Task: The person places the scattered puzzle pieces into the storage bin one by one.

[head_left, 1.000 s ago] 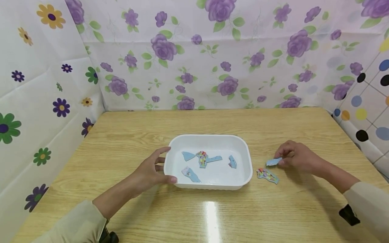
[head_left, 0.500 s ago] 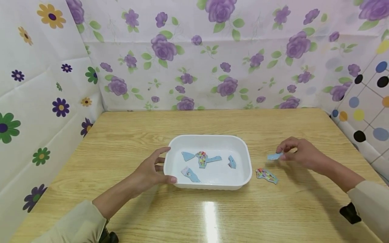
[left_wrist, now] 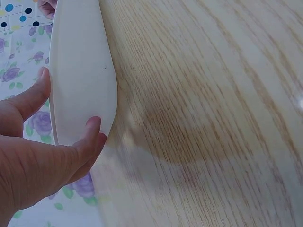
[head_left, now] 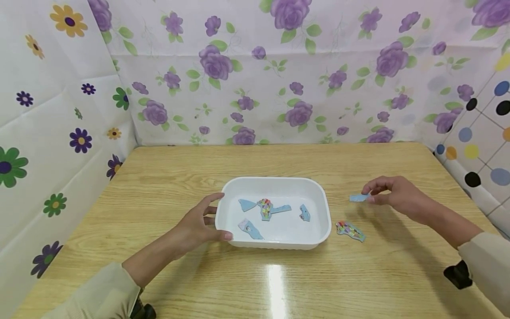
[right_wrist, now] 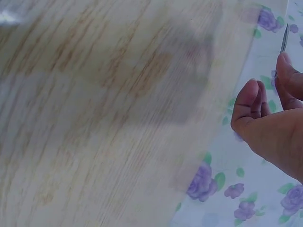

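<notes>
At the left end of a white plastic tray [head_left: 275,244], my left hand [head_left: 195,228] holds its rim and side, thumb at the front corner. In the left wrist view the fingertips press the tray's outer wall [left_wrist: 83,61]. My right hand [head_left: 400,199] pinches a light blue puzzle piece [head_left: 358,198] between thumb and fingers, raised over the table right of the tray. The right wrist view shows this thin piece [right_wrist: 284,38] edge-on. Below it, a multicoloured puzzle piece [head_left: 350,231] lies on the table beside the tray.
Inside the tray lie several pieces: a blue triangle [head_left: 247,204], a colourful one [head_left: 264,209] next to a narrow blue strip [head_left: 281,209], a small blue one [head_left: 304,212] and a pinkish-blue one [head_left: 250,229]. Flowered sheets [head_left: 247,71] stand around the wooden table [head_left: 179,164].
My right hand has lifted the blue puzzle piece up and slightly away from the multicoloured one, turning it a little. The left hand and the tray stay in place.
</notes>
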A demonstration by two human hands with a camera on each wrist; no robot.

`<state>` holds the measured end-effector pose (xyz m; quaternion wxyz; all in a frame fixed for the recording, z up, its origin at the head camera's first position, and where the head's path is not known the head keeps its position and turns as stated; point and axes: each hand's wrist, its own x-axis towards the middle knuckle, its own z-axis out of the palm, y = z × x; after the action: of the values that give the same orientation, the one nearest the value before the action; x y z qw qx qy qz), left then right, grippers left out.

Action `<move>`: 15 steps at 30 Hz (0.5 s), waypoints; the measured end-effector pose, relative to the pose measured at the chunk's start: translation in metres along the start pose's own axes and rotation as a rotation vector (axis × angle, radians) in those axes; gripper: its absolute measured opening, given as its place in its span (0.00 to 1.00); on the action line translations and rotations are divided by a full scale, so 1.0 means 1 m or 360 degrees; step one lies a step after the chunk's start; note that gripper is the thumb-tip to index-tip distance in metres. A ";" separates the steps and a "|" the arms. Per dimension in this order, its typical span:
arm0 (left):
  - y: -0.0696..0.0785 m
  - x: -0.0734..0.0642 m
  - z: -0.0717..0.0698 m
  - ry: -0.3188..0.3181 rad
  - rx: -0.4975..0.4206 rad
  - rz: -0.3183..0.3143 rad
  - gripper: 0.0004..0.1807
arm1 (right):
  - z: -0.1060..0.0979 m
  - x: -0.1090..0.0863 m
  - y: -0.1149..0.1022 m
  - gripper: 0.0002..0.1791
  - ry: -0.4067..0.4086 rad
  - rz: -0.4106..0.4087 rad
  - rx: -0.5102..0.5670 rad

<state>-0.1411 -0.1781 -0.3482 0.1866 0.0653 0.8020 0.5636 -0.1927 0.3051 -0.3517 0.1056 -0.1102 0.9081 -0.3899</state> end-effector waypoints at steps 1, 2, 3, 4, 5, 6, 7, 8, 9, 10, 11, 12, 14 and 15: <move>0.000 0.000 0.000 0.0003 -0.0005 -0.0004 0.58 | 0.000 0.000 -0.001 0.14 0.0000 0.0005 0.0000; -0.001 0.000 0.000 0.0009 -0.0011 -0.0011 0.58 | -0.001 0.001 -0.002 0.13 0.0001 0.0007 -0.0002; -0.001 0.000 0.000 0.0014 -0.0017 -0.0018 0.57 | -0.001 0.001 -0.003 0.14 -0.0001 0.0000 0.0001; -0.001 0.001 0.000 0.0016 -0.0023 -0.0025 0.57 | -0.001 0.001 -0.004 0.13 0.0002 0.0012 0.0000; -0.001 0.001 0.001 0.0015 -0.0023 -0.0026 0.57 | -0.002 0.002 -0.005 0.13 0.0002 0.0016 0.0000; -0.002 0.001 0.001 0.0019 -0.0024 -0.0030 0.57 | -0.002 0.002 -0.007 0.14 0.0005 0.0020 0.0001; -0.002 0.001 0.001 0.0020 -0.0022 -0.0031 0.57 | -0.003 0.003 -0.008 0.14 0.0004 0.0021 0.0004; -0.002 0.001 0.001 0.0022 -0.0022 -0.0032 0.57 | -0.003 0.004 -0.009 0.14 0.0002 0.0024 0.0013; -0.002 0.001 0.001 0.0023 -0.0021 -0.0033 0.57 | -0.003 0.004 -0.010 0.15 -0.0001 0.0024 0.0025; -0.002 0.001 0.000 0.0019 -0.0013 -0.0030 0.57 | -0.004 0.005 -0.012 0.15 -0.0001 0.0031 0.0030; -0.002 0.001 0.000 0.0022 -0.0011 -0.0030 0.57 | -0.004 0.006 -0.014 0.15 -0.0004 0.0029 0.0034; -0.003 0.001 0.000 0.0022 -0.0006 -0.0031 0.57 | -0.004 0.007 -0.016 0.15 -0.0008 0.0023 0.0042; -0.003 0.002 0.000 0.0025 -0.0008 -0.0034 0.57 | -0.005 0.009 -0.021 0.16 -0.0015 0.0014 0.0049; -0.003 0.002 0.000 0.0022 -0.0007 -0.0032 0.57 | -0.005 0.010 -0.023 0.16 -0.0016 0.0007 0.0048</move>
<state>-0.1424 -0.1785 -0.3512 0.1869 0.0528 0.8026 0.5640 -0.2008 0.2898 -0.3324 0.1126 -0.1084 0.9019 -0.4027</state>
